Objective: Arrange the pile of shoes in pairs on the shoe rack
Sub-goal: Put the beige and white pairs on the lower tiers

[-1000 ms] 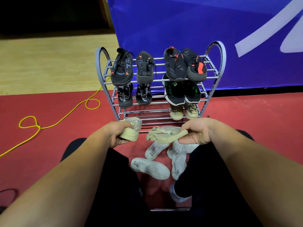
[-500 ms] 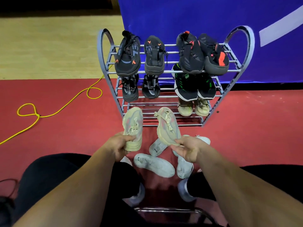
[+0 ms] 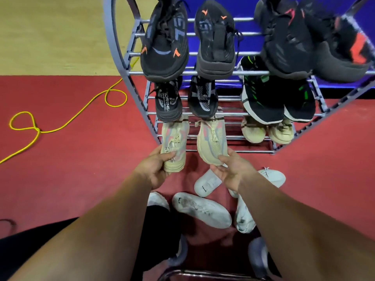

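Note:
My left hand (image 3: 155, 168) grips the heel of a beige shoe (image 3: 174, 142), whose toe reaches onto the bottom tier of the grey metal shoe rack (image 3: 119, 47). My right hand (image 3: 231, 171) holds the heel of its matching beige shoe (image 3: 212, 141), laid parallel beside it with the toe on the same tier. Dark pairs fill the top and middle tiers, and a beige pair (image 3: 266, 131) sits at the bottom right. Several white shoes (image 3: 200, 208) lie piled on the red floor under my arms.
A yellow cable (image 3: 67, 120) loops over the red floor at the left. A blue banner (image 3: 243, 9) stands behind the rack. My dark-trousered legs and a metal chair frame (image 3: 203, 273) fill the bottom of the view.
Both hands have carried the beige shoes forward and turned them toe-first onto the bottom tier. The camera has come much closer to the rack.

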